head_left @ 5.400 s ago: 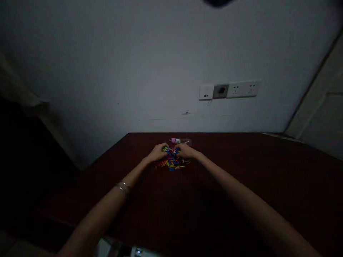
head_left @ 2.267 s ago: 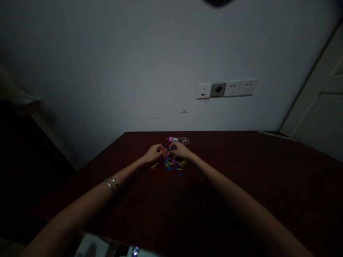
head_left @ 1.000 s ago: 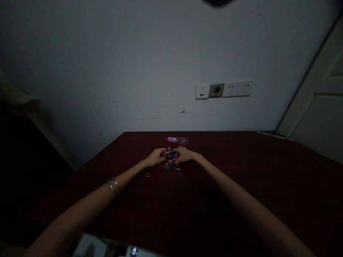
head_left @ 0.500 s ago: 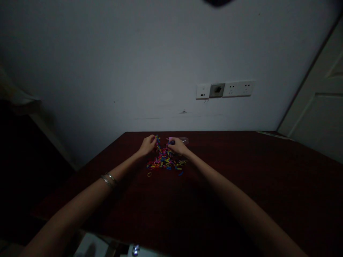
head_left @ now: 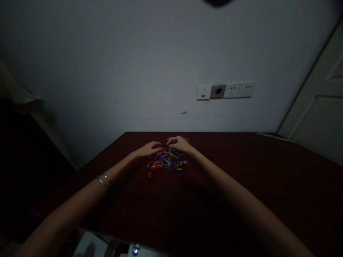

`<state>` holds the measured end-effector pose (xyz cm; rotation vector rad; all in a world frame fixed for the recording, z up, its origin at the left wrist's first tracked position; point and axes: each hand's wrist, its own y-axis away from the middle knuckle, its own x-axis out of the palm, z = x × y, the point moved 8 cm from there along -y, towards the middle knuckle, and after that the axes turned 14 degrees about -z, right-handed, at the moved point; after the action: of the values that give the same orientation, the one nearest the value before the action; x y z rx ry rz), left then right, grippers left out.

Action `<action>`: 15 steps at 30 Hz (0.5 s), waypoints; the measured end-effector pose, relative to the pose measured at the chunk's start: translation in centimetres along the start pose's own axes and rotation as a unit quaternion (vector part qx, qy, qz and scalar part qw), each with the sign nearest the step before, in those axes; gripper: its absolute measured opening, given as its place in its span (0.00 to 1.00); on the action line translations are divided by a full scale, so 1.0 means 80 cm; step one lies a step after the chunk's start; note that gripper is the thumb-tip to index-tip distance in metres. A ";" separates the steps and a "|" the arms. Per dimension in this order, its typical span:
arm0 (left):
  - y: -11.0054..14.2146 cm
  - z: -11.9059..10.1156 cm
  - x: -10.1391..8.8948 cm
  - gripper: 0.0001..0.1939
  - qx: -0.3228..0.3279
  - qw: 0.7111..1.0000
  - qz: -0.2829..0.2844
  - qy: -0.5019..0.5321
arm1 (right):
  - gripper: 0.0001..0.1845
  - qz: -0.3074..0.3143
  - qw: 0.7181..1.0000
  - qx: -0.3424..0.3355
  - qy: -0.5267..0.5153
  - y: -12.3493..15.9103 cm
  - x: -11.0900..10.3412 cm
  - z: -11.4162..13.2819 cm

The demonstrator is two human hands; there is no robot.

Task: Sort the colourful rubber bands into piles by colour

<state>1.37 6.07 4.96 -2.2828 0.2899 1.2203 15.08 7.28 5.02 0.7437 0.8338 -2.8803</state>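
Observation:
A heap of small, bright elastic bands (head_left: 167, 159) in pink, blue, yellow and red lies on the dark red table (head_left: 150, 210). My left hand (head_left: 150, 149) is at the heap's far left side, thumb and fingers apart, with nothing visible in it. Across from it, my right hand (head_left: 180, 144) hangs over the far right side with bent, parted fingers and no visible hold. Behind the right hand shows part of a clear plastic container (head_left: 186, 140), mostly hidden. One yellow band (head_left: 149, 174) and a blue piece (head_left: 181, 174) lie apart, nearer to me.
A pale wall (head_left: 160, 71) rises along the table's far edge, with a row of sockets (head_left: 226, 91) on it. To the right stands a white door (head_left: 318, 103). Below the table's front edge, a white object (head_left: 91, 245) is partly visible.
Bands that hung from both hands have dropped onto the heap. My left hand has come lower and opened, and the right hand's fingers have loosened too.

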 end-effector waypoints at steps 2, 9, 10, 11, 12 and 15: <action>0.009 -0.012 -0.001 0.24 0.030 0.996 0.045 -0.070 | 0.09 0.023 0.998 -0.014 0.050 0.006 -0.003 0.000; 0.053 -0.007 0.008 0.16 -0.056 0.969 0.213 -0.112 | 0.43 0.172 0.967 -0.001 0.187 0.057 -0.023 -0.022; 0.065 -0.005 0.017 0.15 -0.074 0.959 0.258 -0.095 | 0.47 0.192 0.962 0.010 0.194 0.067 -0.024 -0.025; 0.077 -0.002 0.025 0.14 -0.094 0.947 0.298 -0.080 | 0.50 0.209 0.957 0.018 0.198 0.077 -0.023 -0.028; 0.088 0.001 0.033 0.13 -0.111 0.935 0.330 -0.067 | 0.52 0.222 0.953 0.021 0.203 0.086 -0.022 -0.030; 0.106 0.006 0.047 0.09 -0.144 0.918 0.366 -0.045 | 0.52 0.238 0.949 0.007 0.206 0.103 -0.013 -0.028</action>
<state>-0.40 -0.53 -1.31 -2.4298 1.0673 1.8208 18.42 1.32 -0.15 1.3641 0.5546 -2.3349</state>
